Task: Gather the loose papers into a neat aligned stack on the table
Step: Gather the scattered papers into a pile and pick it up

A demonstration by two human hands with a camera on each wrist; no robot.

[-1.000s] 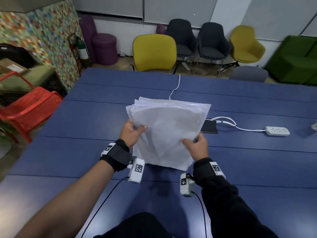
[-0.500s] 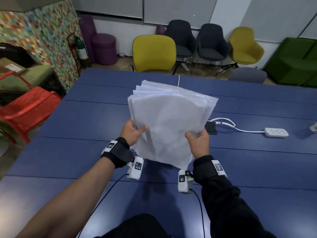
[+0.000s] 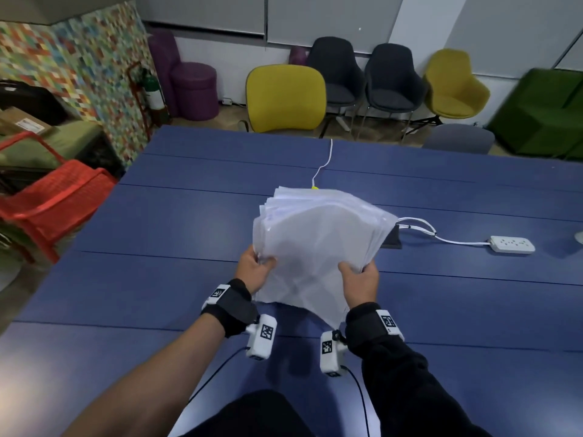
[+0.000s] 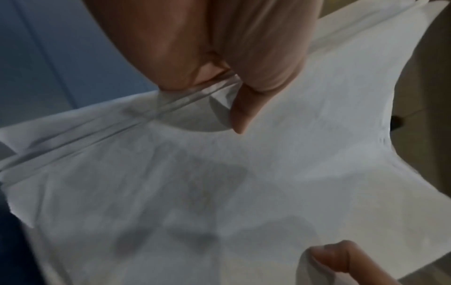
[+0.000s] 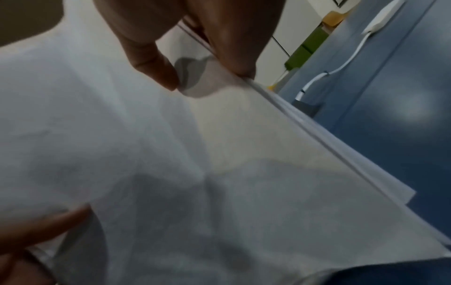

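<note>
Mid-jogging step: left hand (image 3: 255, 270) and right hand (image 3: 359, 276) each pinched the paper sheaf (image 3: 318, 244) above the bench (image 3: 157, 263); edges fanned. Likely next: tap square, lay flat.

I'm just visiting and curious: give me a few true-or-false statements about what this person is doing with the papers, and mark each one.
1. Both hands hold the paper stack. True: the left hand and right hand each grip a side.
2. The sheets are perfectly aligned. False: their far edges fan out unevenly.
3. A white power strip lies on the blue table. True.
4. The chair nearest the table's far edge is red. False: that yellow chair is yellow.
</note>
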